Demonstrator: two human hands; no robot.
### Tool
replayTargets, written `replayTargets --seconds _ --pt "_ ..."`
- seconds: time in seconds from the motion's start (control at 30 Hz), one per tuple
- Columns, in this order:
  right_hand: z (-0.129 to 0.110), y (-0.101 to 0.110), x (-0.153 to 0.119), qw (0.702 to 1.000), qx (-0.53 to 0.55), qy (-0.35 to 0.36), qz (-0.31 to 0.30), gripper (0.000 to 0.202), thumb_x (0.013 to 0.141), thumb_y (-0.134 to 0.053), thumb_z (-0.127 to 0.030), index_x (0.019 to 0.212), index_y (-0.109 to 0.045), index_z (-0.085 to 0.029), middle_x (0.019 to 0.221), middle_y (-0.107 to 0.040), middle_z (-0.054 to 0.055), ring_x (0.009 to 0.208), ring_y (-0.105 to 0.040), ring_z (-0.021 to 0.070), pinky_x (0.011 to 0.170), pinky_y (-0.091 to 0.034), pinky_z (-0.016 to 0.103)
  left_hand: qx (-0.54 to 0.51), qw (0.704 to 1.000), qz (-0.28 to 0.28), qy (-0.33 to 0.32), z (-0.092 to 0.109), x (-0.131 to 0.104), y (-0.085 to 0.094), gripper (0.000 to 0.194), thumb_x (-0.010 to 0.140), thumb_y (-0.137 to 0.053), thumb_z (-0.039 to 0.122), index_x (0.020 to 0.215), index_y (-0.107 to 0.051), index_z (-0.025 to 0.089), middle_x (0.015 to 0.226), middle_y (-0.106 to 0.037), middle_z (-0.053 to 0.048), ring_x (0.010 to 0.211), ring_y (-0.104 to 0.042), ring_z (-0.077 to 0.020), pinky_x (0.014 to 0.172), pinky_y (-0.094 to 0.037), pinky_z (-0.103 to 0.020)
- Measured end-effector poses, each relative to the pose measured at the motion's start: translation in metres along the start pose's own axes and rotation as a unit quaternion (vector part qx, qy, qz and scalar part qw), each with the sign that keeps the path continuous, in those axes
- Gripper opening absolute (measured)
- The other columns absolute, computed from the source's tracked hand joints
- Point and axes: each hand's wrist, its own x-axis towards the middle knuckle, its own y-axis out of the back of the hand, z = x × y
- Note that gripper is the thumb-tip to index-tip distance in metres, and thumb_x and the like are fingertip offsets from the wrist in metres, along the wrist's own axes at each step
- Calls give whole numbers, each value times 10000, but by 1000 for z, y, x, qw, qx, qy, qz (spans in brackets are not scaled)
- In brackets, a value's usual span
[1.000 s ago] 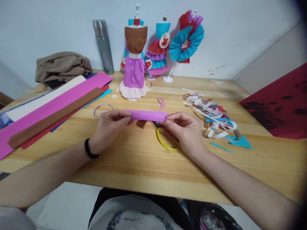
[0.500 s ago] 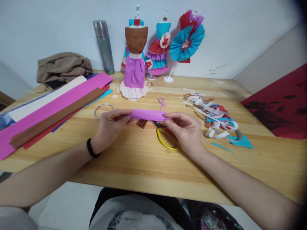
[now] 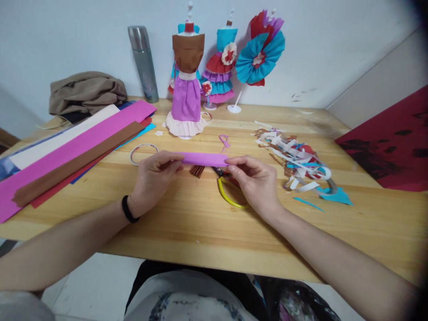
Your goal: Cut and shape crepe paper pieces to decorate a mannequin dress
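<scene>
A strip of purple crepe paper (image 3: 204, 159) is stretched level between my two hands, above the table. My left hand (image 3: 157, 176) pinches its left end between thumb and fingers. At the right end, my right hand (image 3: 256, 183) pinches it the same way. Under the strip lies a small pleated brown paper piece (image 3: 197, 171), partly covered. Scissors with yellow handles (image 3: 227, 196) rest on the table, partly behind my right hand. A thin purple paper scrap (image 3: 224, 141) lies just beyond the strip.
Mini mannequins in paper dresses (image 3: 187, 98) stand along the wall, near a thermos (image 3: 143, 64). Coloured paper sheets (image 3: 80, 142) are stacked left, by a bunched brown cloth (image 3: 87, 93). A tape roll (image 3: 143, 146) lies near my left hand. Paper scraps (image 3: 297, 160) are heaped right.
Both hands keep their pinch on the purple strip. My right hand has shifted very slightly left, and the whole view has moved a little.
</scene>
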Motion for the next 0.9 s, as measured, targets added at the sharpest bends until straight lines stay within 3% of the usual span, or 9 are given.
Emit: replayTargets --seconds 0.6,0.9 --pt "-9 -3 -1 998 48 -30 16 102 688 -781 -305 731 -697 -267 738 -743 11 641 -675 191 635 -586 350 -57 996 -7 73 1 3 1 106 715 -748 244 780 -766 162 678 -737 -17 616 -701 -149 616 -594 -258" --pt "-9 -2 -3 998 51 -25 -3 148 718 -792 -373 754 -683 -281 724 -736 27 669 -694 219 656 -593 384 -34 998 -4 60 4 1 1 103 748 -745 254 807 -762 171 733 -744 -28 648 -714 -171 646 -607 -301"
